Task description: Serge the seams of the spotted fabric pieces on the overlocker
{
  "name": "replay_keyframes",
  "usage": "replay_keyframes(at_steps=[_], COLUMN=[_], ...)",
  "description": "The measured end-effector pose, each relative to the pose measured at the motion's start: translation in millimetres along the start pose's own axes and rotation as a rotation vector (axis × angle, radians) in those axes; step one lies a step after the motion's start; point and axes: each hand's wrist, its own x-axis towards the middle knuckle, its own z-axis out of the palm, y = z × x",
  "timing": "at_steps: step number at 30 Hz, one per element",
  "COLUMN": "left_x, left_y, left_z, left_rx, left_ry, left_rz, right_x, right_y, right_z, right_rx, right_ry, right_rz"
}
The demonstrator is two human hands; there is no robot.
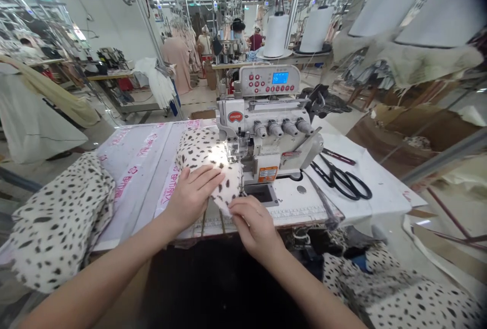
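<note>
if the spotted fabric (205, 151) feeds in crooked it could bunch up under the sewing machine (266, 126) on the tabletop (133, 166) — and fingers this close could get caught. the left hand (192, 197) lies open and flat on the fabric, the right hand (253, 227) open on its edge — pressing, not gripping.

The sewing table (292, 199) holds an overlock machine (266, 136) and scissors (344, 183).

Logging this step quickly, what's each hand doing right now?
Left hand: open, flat on the spotted fabric.
Right hand: open, resting on its near edge.
</note>
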Motion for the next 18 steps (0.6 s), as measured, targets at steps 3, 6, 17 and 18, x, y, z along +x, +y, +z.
replay_keyframes(at_steps=[3,6,17,18], left_x=[3.0,11.2,53.3,57.6], left_y=[-2.1,-1.7,-10.3,-11.5], left_z=[-4.2,-6.6,-4.8,-3.7], left_rx=[0.059,0.093,0.113,0.11], left_ry=[-0.077,-0.165,-0.494,-0.516], left_rz=[-0.006,-0.042,-0.263,-0.282], right_x=[0.5,8.4,61.5,64.0], right_y=[8.8,20.4,37.2,35.9], right_z=[-0.4,-4.0,-24.8,-25.9], right_rx=[0.005,-0.014,-0.469,-0.534], right_ry=[-0.028,-0.065,-0.313,-0.323], right_rz=[0.032,0.036,-0.064,-0.062])
